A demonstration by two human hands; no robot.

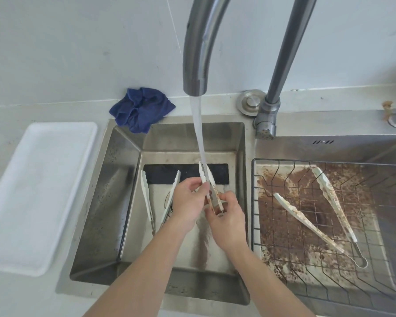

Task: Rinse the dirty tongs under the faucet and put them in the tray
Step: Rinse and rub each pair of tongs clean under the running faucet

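Our right hand grips the hinge end of the dirty tongs, and our left hand pinches their middle, tips raised into the faucet stream over the left sink basin. Clean tongs lie at that basin's left wall. Stained tongs rest in the right basin's wire rack. We see the white tray on the counter's left edge.
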